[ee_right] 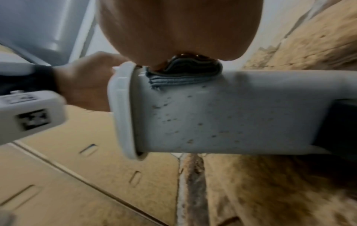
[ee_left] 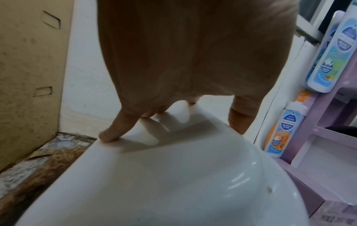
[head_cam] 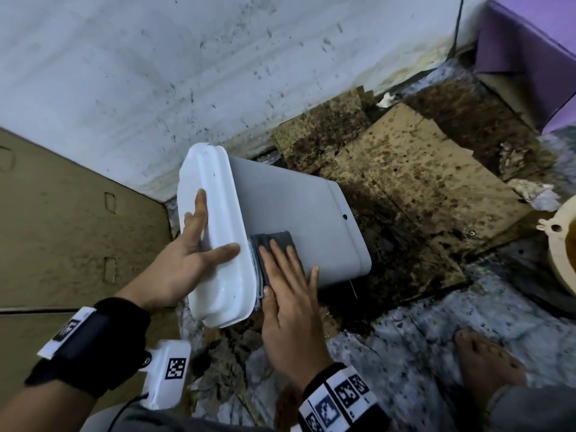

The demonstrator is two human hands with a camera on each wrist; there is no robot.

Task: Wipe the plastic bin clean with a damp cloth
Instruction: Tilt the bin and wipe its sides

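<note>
A grubby corner of a home, probably a utility or washing area. A white wall [head_cam: 156,63] is flecked with dark spots, and stained, flattened cardboard [head_cam: 414,169] covers a speckled floor [head_cam: 420,338]. In the left wrist view, a lilac plastic shelf unit [ee_left: 328,137] holds what look like hand-wash bottles [ee_left: 280,131]. A bare foot [head_cam: 486,360] stands on the floor.

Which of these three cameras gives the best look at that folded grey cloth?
The head view: the folded grey cloth lies flat on the pale grey plastic bin under the right hand, showing its position. The right wrist view shows only the cloth's layered edge beneath the palm. The left wrist view misses it.
</note>
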